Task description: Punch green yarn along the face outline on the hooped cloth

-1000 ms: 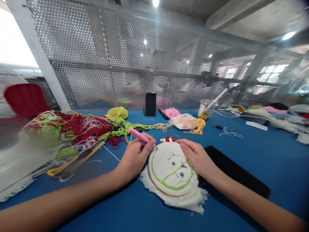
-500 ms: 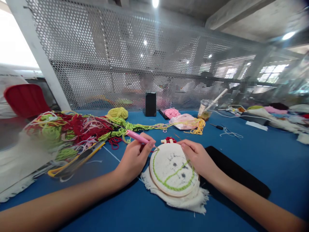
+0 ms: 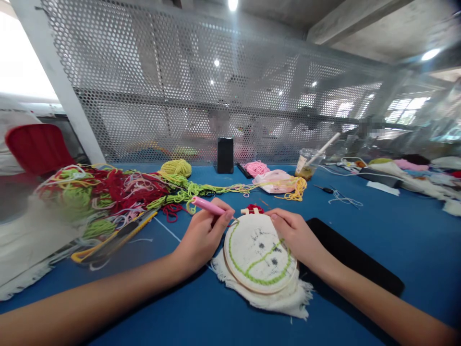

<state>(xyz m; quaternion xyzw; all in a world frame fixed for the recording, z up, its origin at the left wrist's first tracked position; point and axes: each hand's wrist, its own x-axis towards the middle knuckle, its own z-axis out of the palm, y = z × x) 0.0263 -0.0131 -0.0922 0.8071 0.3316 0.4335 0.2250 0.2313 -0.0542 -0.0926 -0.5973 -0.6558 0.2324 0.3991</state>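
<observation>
The round, pale wooden hoop (image 3: 264,290), stretched with white cloth (image 3: 248,240), lies toward the near edge of the blue table (image 3: 162,310), about midway between its sides. It is probably light, stiff at the rim and softer in the cloth; the rim seems the best hold. Its screw end points to the far edge. The left hand (image 3: 201,235) has its fingers closed around a slim pink pen-shaped tool (image 3: 209,206), whose long axis slants down rightward, tip at the hoop. The right hand (image 3: 298,238) pinches the hoop's far-right rim.
</observation>
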